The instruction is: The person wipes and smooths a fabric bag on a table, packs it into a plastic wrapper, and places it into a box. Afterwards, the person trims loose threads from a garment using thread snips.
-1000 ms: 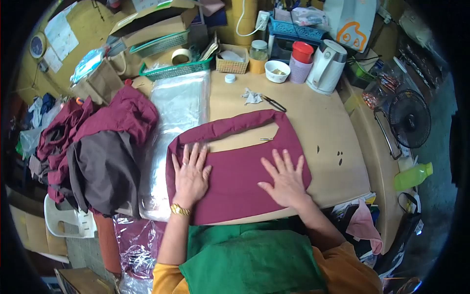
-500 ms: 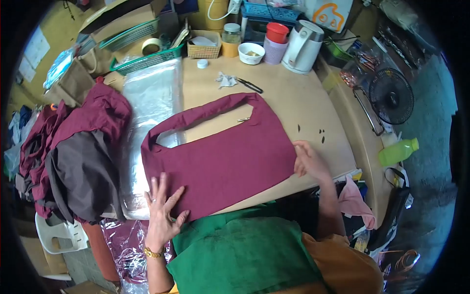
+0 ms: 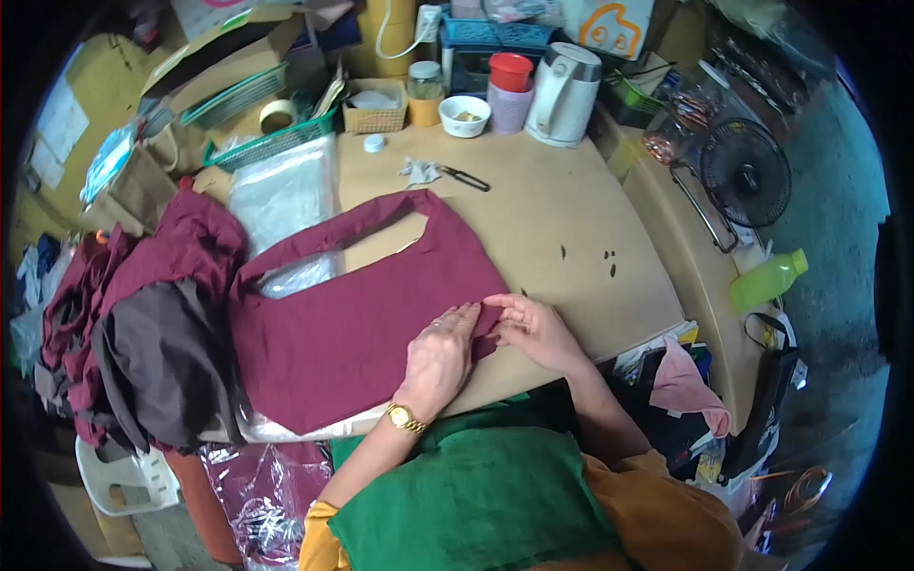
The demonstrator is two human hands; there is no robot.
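Observation:
A maroon cloth bag [image 3: 352, 333] lies on the table, its strap looped towards the back, its left part over clear plastic sleeves [image 3: 284, 190]. My left hand [image 3: 441, 362], with a gold watch at the wrist, presses on the bag near its right end, fingers together. At the bag's right edge, my right hand [image 3: 528, 330] pinches the cloth between thumb and fingers. Both hands nearly touch. Behind the bag are black snips [image 3: 465, 178] and a crumpled white scrap [image 3: 419, 171].
Maroon and dark grey cloth [image 3: 167, 343] is heaped at the left. Along the back stand a green basket [image 3: 271, 147], a jar [image 3: 425, 93], a white bowl [image 3: 465, 116] and a kettle [image 3: 564, 95]. A fan [image 3: 745, 172] and green bottle [image 3: 768, 281] are at the right.
The bag has shifted left over the plastic sleeves. My left hand has moved from its left part to its right end. My right hand has closed on its right edge.

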